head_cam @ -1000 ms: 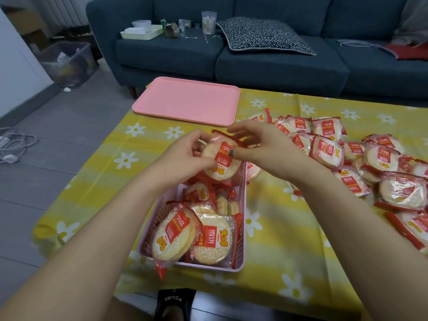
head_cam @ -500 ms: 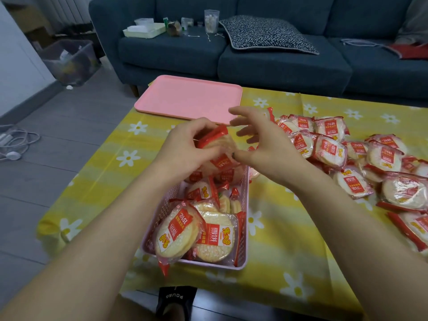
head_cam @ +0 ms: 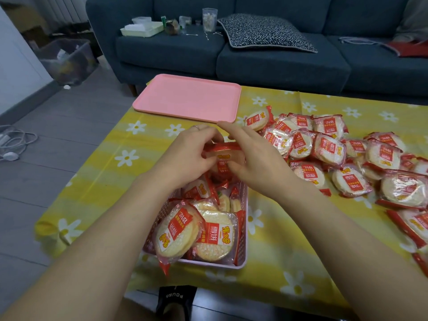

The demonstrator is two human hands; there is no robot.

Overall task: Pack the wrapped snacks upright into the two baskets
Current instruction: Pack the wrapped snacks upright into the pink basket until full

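Note:
A pale pink basket (head_cam: 243,232) stands on the yellow flowered tablecloth, holding several wrapped rice-cracker snacks (head_cam: 215,235), some upright, some leaning. Over its far end my left hand (head_cam: 192,156) and my right hand (head_cam: 252,163) both grip one wrapped snack (head_cam: 225,156), held upright on edge with its red seam on top. A pile of loose wrapped snacks (head_cam: 328,149) lies on the table to the right. Only one basket is in view.
A pink tray (head_cam: 190,98) lies flat at the table's far edge. Behind it is a dark blue sofa (head_cam: 278,63) with a cushion and small items. A grey floor with cables lies to the left. A foot in a black sock (head_cam: 176,300) shows under the near edge.
The snack held flat-faced a second ago has been turned on edge and lowered toward the basket's far end. Both hands stayed on it.

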